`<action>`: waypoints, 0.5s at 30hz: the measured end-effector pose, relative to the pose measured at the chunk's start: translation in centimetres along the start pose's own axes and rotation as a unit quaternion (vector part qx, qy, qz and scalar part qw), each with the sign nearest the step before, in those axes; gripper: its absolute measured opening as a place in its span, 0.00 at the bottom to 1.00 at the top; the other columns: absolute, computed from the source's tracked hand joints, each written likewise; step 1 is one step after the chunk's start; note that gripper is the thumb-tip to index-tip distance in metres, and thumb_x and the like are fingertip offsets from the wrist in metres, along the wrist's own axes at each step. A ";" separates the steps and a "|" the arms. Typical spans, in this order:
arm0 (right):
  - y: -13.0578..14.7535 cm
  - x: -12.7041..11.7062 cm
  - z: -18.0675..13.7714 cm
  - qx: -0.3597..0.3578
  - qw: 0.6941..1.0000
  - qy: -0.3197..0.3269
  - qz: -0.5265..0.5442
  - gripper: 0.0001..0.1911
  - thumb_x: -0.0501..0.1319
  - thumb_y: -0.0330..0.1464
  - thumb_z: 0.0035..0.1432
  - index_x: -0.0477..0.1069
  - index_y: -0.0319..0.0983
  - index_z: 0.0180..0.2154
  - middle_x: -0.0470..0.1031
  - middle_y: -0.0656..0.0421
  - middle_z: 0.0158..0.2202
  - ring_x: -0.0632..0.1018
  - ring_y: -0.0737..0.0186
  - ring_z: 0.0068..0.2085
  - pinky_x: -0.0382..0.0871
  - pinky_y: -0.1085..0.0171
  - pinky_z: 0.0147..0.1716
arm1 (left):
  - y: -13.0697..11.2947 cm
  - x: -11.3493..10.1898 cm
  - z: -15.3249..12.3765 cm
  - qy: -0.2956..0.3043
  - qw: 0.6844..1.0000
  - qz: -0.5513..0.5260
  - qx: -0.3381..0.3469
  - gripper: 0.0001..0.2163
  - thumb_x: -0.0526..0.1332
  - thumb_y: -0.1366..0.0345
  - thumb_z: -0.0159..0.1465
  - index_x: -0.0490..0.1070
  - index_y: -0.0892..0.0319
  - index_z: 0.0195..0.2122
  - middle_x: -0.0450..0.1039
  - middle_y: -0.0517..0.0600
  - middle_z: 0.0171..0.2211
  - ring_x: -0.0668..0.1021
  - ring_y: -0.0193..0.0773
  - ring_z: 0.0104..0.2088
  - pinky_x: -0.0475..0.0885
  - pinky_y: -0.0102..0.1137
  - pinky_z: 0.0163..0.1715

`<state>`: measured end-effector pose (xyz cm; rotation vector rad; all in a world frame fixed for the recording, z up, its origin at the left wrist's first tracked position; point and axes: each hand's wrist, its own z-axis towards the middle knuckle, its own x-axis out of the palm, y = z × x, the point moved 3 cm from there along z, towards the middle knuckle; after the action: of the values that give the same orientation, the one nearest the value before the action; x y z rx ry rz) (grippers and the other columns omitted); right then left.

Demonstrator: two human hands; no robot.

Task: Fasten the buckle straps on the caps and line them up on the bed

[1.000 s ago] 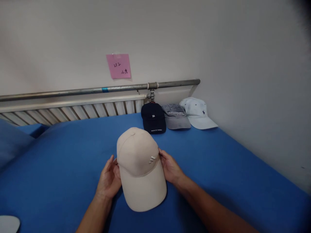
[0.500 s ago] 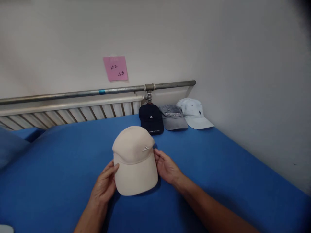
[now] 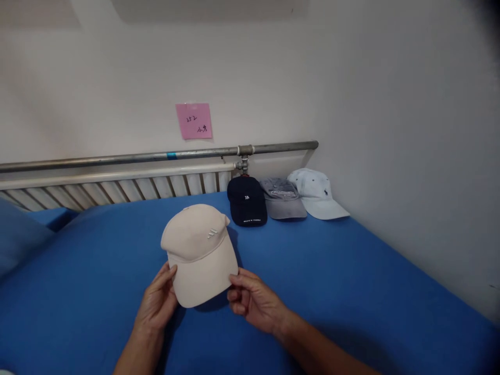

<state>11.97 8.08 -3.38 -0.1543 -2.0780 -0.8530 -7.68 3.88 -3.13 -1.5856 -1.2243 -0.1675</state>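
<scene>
A beige cap (image 3: 199, 250) with a small emblem on its front is held above the blue bed sheet (image 3: 351, 276), its brim pointing toward me. My left hand (image 3: 156, 302) grips the brim's left edge, thumb on top. My right hand (image 3: 253, 299) pinches the brim's right front corner with curled fingers. The cap's crown tilts away toward the wall.
Three caps lie in a row at the back by the wall: a navy cap (image 3: 247, 201), a grey cap (image 3: 282, 198) and a white cap (image 3: 317, 194). Behind them run a metal pipe (image 3: 156, 155) and a radiator (image 3: 117, 187). A pink note (image 3: 194, 121) sticks to the wall.
The beige cap has moved left and away from me and turned slightly. My right hand slid from the cap's side down to the brim's front corner.
</scene>
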 end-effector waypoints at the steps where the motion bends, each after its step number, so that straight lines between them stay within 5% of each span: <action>1: 0.2 0.3 0.5 -0.010 1.000 0.002 -0.004 0.19 0.72 0.28 0.40 0.67 0.37 0.35 0.69 0.66 0.24 0.70 0.74 0.22 0.52 0.73 0.17 | 0.0 -0.1 0.2 -0.003 1.000 -0.003 -0.002 0.14 0.51 0.83 0.63 0.75 0.63 0.34 0.81 0.51 0.32 0.82 0.35 0.29 0.79 0.25 0.28; 8: 4.0 2.9 8.8 -0.118 0.992 0.019 -0.028 0.15 0.71 0.26 0.40 0.66 0.36 0.28 0.68 0.65 0.21 0.69 0.72 0.22 0.55 0.72 0.17 | 0.8 -0.1 1.2 -0.006 0.999 0.011 -0.032 0.12 0.50 0.71 0.69 0.73 0.64 0.36 0.80 0.57 0.38 0.82 0.45 0.39 0.80 0.37 0.35; 12: 6.2 2.7 13.8 -0.158 0.987 -0.009 -0.021 0.11 0.69 0.26 0.48 0.65 0.37 0.27 0.66 0.67 0.21 0.69 0.73 0.22 0.58 0.73 0.18 | 1.3 -0.3 1.3 0.003 0.998 0.057 -0.028 0.11 0.52 0.71 0.68 0.70 0.64 0.48 0.77 0.61 0.46 0.82 0.44 0.42 0.80 0.34 0.35; 15: 7.2 1.4 16.2 -0.156 0.986 -0.047 -0.023 0.05 0.63 0.30 0.59 0.69 0.35 0.36 0.71 0.63 0.29 0.72 0.71 0.27 0.67 0.71 0.24 | 1.6 -0.1 1.6 0.010 0.996 0.080 -0.030 0.12 0.52 0.70 0.68 0.69 0.64 0.50 0.76 0.61 0.47 0.82 0.42 0.40 0.80 0.33 0.34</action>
<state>3.01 23.37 -4.99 -0.3221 -2.0294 -1.2179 -7.25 5.20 -4.86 -1.7230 -1.0810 -0.1174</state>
